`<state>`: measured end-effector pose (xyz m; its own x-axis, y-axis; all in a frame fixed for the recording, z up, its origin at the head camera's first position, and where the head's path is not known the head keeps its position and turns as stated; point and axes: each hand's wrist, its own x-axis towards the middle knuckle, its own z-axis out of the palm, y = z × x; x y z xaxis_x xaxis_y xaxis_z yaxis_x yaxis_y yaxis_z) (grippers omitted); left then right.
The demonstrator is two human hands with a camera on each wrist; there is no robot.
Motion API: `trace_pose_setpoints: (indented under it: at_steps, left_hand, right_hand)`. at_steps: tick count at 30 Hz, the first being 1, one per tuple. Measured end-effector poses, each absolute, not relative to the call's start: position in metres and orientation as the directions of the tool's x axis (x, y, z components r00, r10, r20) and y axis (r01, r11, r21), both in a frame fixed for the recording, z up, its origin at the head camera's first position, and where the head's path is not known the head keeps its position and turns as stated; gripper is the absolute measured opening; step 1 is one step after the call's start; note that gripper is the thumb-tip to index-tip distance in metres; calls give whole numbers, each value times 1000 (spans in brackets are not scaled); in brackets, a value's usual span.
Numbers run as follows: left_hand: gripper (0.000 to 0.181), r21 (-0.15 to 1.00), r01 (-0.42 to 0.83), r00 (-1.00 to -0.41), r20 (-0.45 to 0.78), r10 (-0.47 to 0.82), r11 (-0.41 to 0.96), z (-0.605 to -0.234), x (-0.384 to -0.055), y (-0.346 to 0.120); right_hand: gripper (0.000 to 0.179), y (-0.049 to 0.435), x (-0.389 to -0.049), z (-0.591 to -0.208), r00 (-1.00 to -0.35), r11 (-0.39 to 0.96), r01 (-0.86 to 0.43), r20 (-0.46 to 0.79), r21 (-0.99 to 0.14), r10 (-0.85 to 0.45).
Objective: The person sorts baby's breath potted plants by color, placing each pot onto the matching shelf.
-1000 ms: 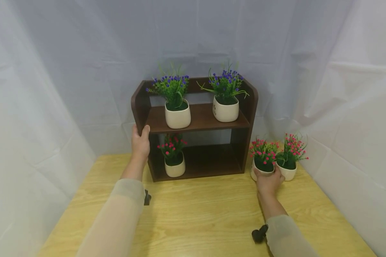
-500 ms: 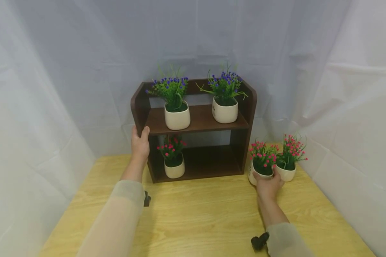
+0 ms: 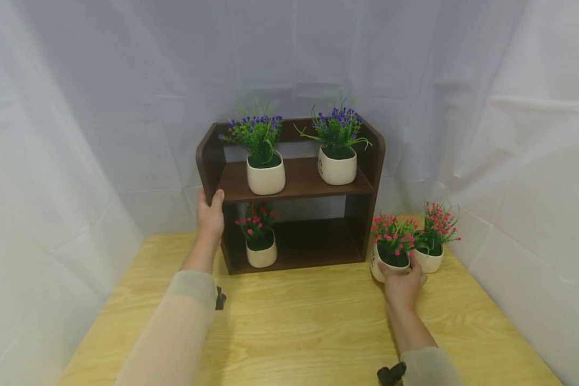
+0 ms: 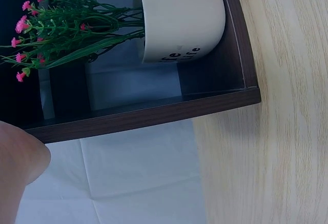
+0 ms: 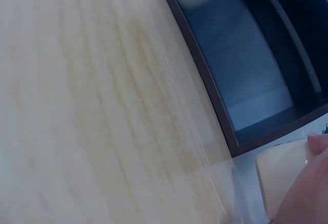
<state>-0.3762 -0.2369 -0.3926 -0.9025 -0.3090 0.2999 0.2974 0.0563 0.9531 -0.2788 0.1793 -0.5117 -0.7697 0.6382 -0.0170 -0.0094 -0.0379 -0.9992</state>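
Head view: one dark two-tier shelf unit [image 3: 318, 238], stood on the counter [image 3: 289, 321], is gripped at its left side by the left hand [image 3: 209, 219]. One pink-flowered pot [image 3: 391, 257] is clasped by the right hand [image 3: 404, 284], just right of the unit, near a second pink-flowered pot [image 3: 431, 252]. A third pink-flowered pot [image 3: 262, 252] is placed lower left; a left blue-flowered pot [image 3: 266, 176] and a right blue-flowered pot [image 3: 338, 167] are set above.
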Motion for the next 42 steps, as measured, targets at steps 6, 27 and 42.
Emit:
trace_pose_setpoints:
  at_steps: [6,27,42]
  left_hand:
    - [59,953,298,-904,300,-305,54,-392,-376,-237]
    - [58,952,300,-903,302,-304,55,-392,-375,-237]
    - [61,956,287,-907,293,-301,66,-393,-375,-238]
  right_hand:
    - [94,173,-269,-511,-784,-42,-19,-12,-999,620]
    - [91,136,-248,-512,-854,8,36,-27,-999,519]
    - [89,106,-258,-517,-912,20,42,-30,-999,409]
